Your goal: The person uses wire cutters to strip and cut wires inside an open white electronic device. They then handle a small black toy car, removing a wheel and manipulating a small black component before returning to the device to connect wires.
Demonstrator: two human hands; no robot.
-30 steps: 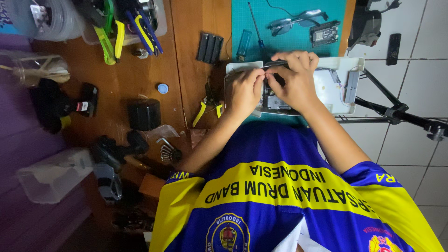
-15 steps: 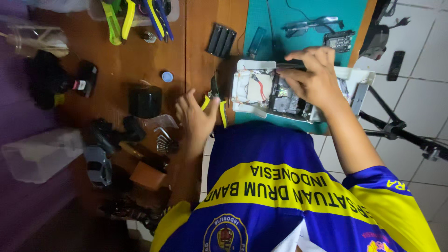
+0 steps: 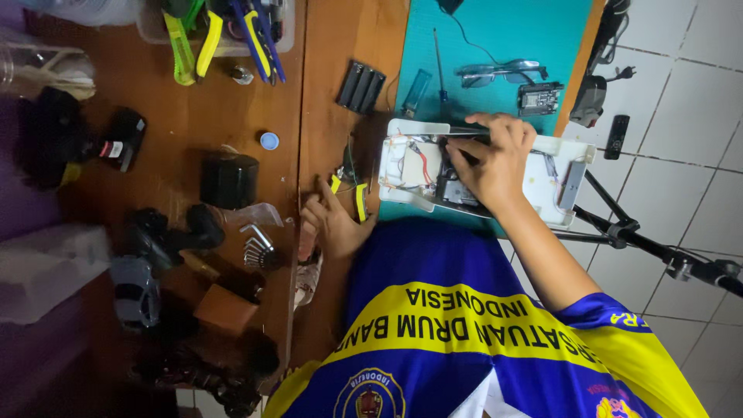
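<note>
Since half a second ago, our left hand [image 3: 329, 224] has slid down off the pliers [image 3: 350, 182], now just above its fingertips; it lies flat on the table [image 3: 325, 116], fingers spread, holding nothing. Our right hand [image 3: 495, 159] covers the middle of the white case [image 3: 542, 178], fingers curled on a dark tool [image 3: 464, 131], mostly hidden. Red wires show left of it.

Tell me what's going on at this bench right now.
A person works on an opened white device lying on a teal mat. The right hand presses into its wiring and parts. The left hand rests on the wooden table beside yellow-handled pliers. Hex keys, a battery holder and glasses lie around.
</note>
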